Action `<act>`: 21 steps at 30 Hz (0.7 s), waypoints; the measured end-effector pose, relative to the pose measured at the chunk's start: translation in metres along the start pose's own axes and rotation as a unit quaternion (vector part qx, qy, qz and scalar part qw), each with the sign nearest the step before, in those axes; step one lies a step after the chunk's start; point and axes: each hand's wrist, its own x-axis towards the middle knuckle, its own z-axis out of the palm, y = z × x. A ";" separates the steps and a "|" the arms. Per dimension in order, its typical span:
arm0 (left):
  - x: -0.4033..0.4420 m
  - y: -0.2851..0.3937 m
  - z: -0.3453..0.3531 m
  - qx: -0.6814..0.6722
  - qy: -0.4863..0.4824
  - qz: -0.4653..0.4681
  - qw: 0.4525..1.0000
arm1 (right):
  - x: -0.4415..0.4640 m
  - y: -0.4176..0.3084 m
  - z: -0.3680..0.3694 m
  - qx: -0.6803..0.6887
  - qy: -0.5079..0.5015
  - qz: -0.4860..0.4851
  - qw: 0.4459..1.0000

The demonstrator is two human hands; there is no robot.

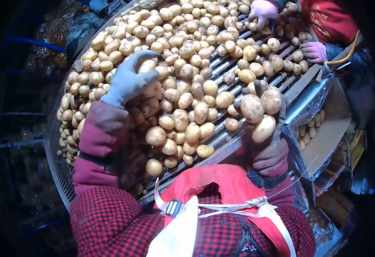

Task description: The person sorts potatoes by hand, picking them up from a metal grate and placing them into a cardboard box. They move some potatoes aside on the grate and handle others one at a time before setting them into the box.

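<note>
My left hand [129,79], in a grey glove, curls over the potato heap with a pale potato [146,66] between thumb and fingers. More potatoes [152,89] lie right under that palm. At the lower rail, my right hand [277,133], in a dirt-darkened glove, cradles a cluster of potatoes [252,108] against its palm and fingers; three show plainly. Its dark fingertips reach up behind them. Beneath both hands runs a sloping bed of metal rollers [228,64], bare in strips between loose potatoes.
Across the rollers, another person's pink-gloved hand [263,12] touches potatoes, and that person's other hand [314,52] rests by the edge. A lined cardboard box [330,124] holding potatoes stands at the right. Wire mesh [59,171] borders the heap at left.
</note>
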 end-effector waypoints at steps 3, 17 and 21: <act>-0.026 0.014 -0.004 -0.331 0.075 -0.045 0.939 | 0.002 0.002 0.002 -0.041 0.027 0.010 0.999; -0.147 0.031 -0.041 -0.079 -0.007 -0.231 0.970 | -0.002 -0.001 -0.004 0.016 0.061 0.052 0.997; -0.155 0.008 0.003 0.159 0.041 -0.192 0.968 | -0.002 -0.003 -0.009 0.048 0.057 0.071 0.995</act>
